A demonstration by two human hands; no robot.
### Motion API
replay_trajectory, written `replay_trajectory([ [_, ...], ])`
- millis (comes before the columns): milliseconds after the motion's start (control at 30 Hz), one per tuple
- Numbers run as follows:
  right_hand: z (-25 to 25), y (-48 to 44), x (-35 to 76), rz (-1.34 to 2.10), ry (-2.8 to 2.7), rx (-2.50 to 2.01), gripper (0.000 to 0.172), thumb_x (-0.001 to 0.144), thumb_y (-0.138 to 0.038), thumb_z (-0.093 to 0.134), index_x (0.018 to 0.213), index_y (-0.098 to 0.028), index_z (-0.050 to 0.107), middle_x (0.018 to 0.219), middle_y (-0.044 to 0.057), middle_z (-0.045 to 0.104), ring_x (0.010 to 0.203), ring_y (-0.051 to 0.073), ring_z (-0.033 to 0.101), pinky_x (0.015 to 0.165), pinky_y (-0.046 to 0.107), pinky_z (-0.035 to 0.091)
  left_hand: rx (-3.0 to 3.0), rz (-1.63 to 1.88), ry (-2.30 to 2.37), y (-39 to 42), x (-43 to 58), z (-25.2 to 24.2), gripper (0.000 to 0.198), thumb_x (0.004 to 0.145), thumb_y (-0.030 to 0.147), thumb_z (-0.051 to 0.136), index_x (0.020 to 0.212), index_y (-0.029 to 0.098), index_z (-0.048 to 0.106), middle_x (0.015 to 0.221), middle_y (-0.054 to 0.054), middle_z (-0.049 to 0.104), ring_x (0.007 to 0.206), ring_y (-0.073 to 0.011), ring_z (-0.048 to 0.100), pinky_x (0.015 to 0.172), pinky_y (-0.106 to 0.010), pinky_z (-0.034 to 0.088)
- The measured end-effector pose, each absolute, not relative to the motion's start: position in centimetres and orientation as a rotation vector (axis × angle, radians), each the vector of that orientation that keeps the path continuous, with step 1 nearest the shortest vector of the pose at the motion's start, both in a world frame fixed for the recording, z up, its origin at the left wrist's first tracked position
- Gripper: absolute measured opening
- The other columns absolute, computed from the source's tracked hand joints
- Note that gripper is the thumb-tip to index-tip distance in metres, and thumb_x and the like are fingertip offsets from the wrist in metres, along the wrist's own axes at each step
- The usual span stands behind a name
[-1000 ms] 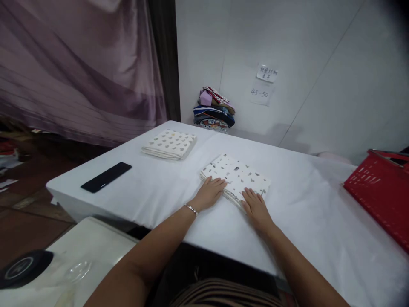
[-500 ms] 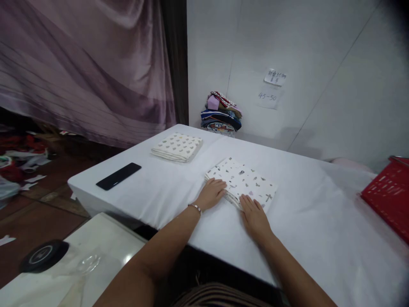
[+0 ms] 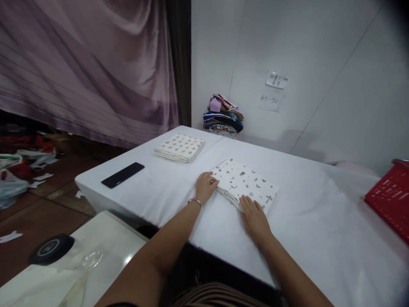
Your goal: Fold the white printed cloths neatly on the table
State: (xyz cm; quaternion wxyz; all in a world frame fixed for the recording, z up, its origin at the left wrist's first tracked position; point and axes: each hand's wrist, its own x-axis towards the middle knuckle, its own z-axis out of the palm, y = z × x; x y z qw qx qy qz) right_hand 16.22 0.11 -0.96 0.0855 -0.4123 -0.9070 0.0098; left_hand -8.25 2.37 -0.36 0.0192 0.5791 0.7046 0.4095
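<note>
Folded cloth under the hands: the white cloth with small printed figures (image 3: 244,181) lies in the centre of the frame, slightly to the right, flat on the white-covered table (image 3: 306,209). Several layers are visible along its near edge.
Left hand: the left hand (image 3: 206,186) is at the left corner of this cloth, with bent fingers. The thumb side touches the edge; whether the fingers pinch the layers, I cannot tell.
Bracelet: a silver-coloured bracelet (image 3: 194,201) is around the left wrist.
Right hand: the right hand (image 3: 254,216) rests at the near edge, right of the centre, with its fingers laid straight on the top layer. It does not grasp the cloth.
Second cloth: another folded cloth (image 3: 179,147), with rows of small motifs, lies left of the centre, apart from both hands.
Dark flat object: a black slab (image 3: 123,175), similar to a phone, lies on the table at the middle left.
Basket: a red basket (image 3: 388,200) with openings in its side is at the right border, partly cut off.
Fabric pile: a stack of coloured fabrics (image 3: 223,115) is in the upper middle, beyond the far table edge.
Paper note: a sheet marked "45-50" (image 3: 269,102) is on the wall, upper right of centre.
</note>
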Motion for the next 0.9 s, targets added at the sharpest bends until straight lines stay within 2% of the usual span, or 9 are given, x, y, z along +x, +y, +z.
replay_trajectory([
  [133,1.6,0.5,15.3,0.147,-2.735,-1.290,0.054,0.087,-0.027,0.034,0.139,-0.013,0.033,0.145,0.009,0.032,0.135,0.023,0.024,0.109,0.045,0.015,1.770,1.308,2.145,2.4,-8.3,-0.3,0.012,0.078,0.028,0.060,0.070,0.023,0.068,0.113,-0.001,0.062,0.108,-0.0188,0.051,0.098,-0.035,0.040],
  [233,3.4,1.2,13.8,0.145,-2.713,-1.217,0.055,0.089,-0.033,0.032,0.141,-0.014,0.029,0.147,0.009,0.028,0.137,0.023,0.018,0.110,0.046,0.011,1.740,1.319,2.147,2.4,-8.2,-0.2,0.011,0.076,0.027,0.061,0.069,0.023,0.067,0.112,0.000,0.062,0.107,-0.0184,0.051,0.098,-0.035,0.040],
  [433,1.5,1.8,11.7,0.103,-2.799,-1.140,0.058,0.089,-0.032,0.033,0.142,-0.010,0.027,0.148,0.012,0.026,0.137,0.024,0.019,0.109,0.044,0.017,1.729,1.323,2.134,2.5,-8.4,-0.6,0.012,0.078,0.027,0.059,0.070,0.023,0.067,0.111,0.000,0.062,0.107,-0.0180,0.053,0.097,-0.035,0.041],
  [533,0.3,1.8,11.9,0.064,-2.785,-1.120,0.059,0.089,-0.034,0.033,0.142,-0.011,0.025,0.148,0.011,0.024,0.137,0.025,0.018,0.109,0.045,0.017,1.680,1.335,2.136,2.8,-8.6,-0.9,0.013,0.079,0.026,0.056,0.085,0.024,0.067,0.112,-0.001,0.062,0.107,-0.0179,0.053,0.099,-0.035,0.041],
  [667,0.3,1.6,12.0,0.052,-2.796,-1.114,0.059,0.089,-0.034,0.033,0.142,-0.010,0.025,0.148,0.011,0.024,0.137,0.024,0.018,0.109,0.044,0.017,1.543,1.384,2.177,3.3,-8.8,-1.2,0.038,0.077,0.022,0.053,0.114,0.022,0.056,0.120,-0.004,0.058,0.109,-0.0200,0.053,0.097,-0.036,0.042],
  [767,0.6,1.5,11.7,0.050,-2.799,-1.135,0.058,0.090,-0.034,0.033,0.142,-0.009,0.026,0.148,0.011,0.023,0.137,0.024,0.017,0.110,0.044,0.016,1.413,1.366,2.199,3.5,-9.0,-1.3,0.042,0.078,0.022,0.050,0.119,0.020,0.053,0.120,-0.006,0.058,0.104,-0.0204,0.056,0.091,-0.034,0.045],
  [900,1.5,1.6,11.8,0.173,-2.802,-1.165,0.060,0.090,-0.037,0.034,0.143,-0.012,0.024,0.149,0.010,0.022,0.138,0.022,0.016,0.110,0.043,0.015,1.390,1.303,2.190,3.4,-9.1,-1.2,0.036,0.081,0.025,0.046,0.116,0.020,0.055,0.103,-0.005,0.065,0.093,-0.0191,0.060,0.085,-0.032,0.046],
])
